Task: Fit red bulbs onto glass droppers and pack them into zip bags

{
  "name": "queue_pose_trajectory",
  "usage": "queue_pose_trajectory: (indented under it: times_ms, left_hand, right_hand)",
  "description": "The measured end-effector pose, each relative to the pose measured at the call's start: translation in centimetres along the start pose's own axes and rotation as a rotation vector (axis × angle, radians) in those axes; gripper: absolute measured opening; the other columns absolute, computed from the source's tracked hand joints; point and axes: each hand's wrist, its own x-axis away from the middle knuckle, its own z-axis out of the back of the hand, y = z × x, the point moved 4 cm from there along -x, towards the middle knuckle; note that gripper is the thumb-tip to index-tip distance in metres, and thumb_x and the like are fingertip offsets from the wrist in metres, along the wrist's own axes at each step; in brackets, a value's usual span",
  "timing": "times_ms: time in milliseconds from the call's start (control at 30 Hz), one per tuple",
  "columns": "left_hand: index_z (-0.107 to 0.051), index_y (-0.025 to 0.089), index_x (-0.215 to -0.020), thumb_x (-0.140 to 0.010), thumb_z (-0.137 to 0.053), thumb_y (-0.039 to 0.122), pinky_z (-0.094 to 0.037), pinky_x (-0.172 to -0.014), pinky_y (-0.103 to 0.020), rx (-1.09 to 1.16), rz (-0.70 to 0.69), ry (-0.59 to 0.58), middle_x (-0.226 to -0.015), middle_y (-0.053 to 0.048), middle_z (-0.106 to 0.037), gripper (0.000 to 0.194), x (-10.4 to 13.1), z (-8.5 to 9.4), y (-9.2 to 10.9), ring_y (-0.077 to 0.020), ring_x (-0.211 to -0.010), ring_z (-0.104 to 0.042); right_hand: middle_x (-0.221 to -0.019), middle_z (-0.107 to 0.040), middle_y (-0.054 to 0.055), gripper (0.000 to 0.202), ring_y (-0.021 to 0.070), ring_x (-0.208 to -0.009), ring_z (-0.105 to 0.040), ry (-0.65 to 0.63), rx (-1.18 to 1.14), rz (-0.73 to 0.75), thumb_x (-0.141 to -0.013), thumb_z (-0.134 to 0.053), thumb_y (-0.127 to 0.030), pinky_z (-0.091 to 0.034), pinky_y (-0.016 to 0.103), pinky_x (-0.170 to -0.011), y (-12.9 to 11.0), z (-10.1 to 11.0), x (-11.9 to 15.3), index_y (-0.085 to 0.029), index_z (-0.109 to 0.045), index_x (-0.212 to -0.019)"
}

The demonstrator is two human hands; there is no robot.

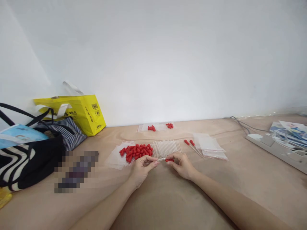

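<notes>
Between finger and thumb, my left hand [144, 167] pinches a thin clear dropper tube [162, 159]. My right hand [181, 165] is closed on a red rubber bulb [169, 160] at the tube's right end; whether the tube sits inside the bulb is too small to tell. Behind my left hand lies a heap of red bulbs [136, 150] on clear plastic bags [115, 157]. A row of clear tubes [167, 147] lies just beyond both hands. To the right of the row are two droppers with red bulbs [192, 143], their tubes pointing toward me.
Flat plastic bags [209, 145] lie at the right, and another bag with red bulbs [151, 128] lies by the wall. A power strip [275, 150] with cables stands far right. A yellow bag [92, 118], a striped pouch [69, 134] and a black bag [35, 163] fill the left.
</notes>
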Motion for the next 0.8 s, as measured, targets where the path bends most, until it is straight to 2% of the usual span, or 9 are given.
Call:
queue_pose_trajectory:
  times_ms: [133,267,367,467,800]
  left_hand:
    - [-0.063,0.015,-0.075,-0.065,-0.066,0.031,-0.049,-0.067,-0.027,-0.147,-0.077,-0.043,-0.075,-0.003,-0.066,0.019,0.2,-0.3,0.3,-0.0150,-0.070,-0.061]
    - [-0.064,0.019,-0.089,-0.076,-0.054,0.028,-0.047,-0.064,-0.026,-0.462,-0.297,-0.065,-0.078,-0.003,-0.063,0.019,0.4,-0.4,1.1,-0.0141,-0.069,-0.058]
    - [-0.065,0.021,-0.092,-0.082,-0.046,0.024,-0.044,-0.060,-0.024,-0.657,-0.431,-0.095,-0.077,-0.003,-0.061,0.022,0.6,-0.5,1.5,-0.0127,-0.066,-0.055]
    - [-0.065,0.021,-0.092,-0.083,-0.045,0.022,-0.043,-0.060,-0.023,-0.719,-0.496,-0.092,-0.074,-0.002,-0.060,0.023,0.7,-0.6,1.8,-0.0124,-0.065,-0.054]
    - [-0.065,0.021,-0.091,-0.083,-0.044,0.024,-0.040,-0.063,-0.025,-0.772,-0.548,-0.064,-0.068,0.000,-0.062,0.022,0.7,-0.9,1.9,-0.0130,-0.064,-0.055]
  right_hand:
    - [-0.077,-0.066,0.000,0.006,0.0161,-0.077,-0.057,0.025,-0.013,0.035,-0.075,-0.056,-0.024,-0.037,0.032,-0.075,-0.1,-0.1,0.1,-0.021,-0.062,-0.076]
    - [-0.078,-0.065,0.000,0.006,0.0167,-0.077,-0.056,0.042,-0.009,0.044,-0.076,-0.055,-0.023,-0.035,0.034,-0.077,-0.1,-0.1,0.2,-0.021,-0.060,-0.077]
    - [-0.079,-0.065,0.001,0.007,0.0171,-0.078,-0.056,0.053,-0.030,0.036,-0.076,-0.054,-0.023,-0.036,0.035,-0.077,0.0,0.0,0.2,-0.021,-0.060,-0.077]
    - [-0.079,-0.065,0.000,0.008,0.0173,-0.079,-0.056,0.058,-0.027,0.041,-0.077,-0.053,-0.024,-0.034,0.036,-0.079,0.0,0.0,0.2,-0.022,-0.061,-0.078]
    - [-0.077,-0.065,0.000,0.010,0.0171,-0.079,-0.055,0.049,0.019,0.078,-0.078,-0.053,-0.027,-0.032,0.037,-0.080,-0.2,0.1,0.3,-0.025,-0.062,-0.083]
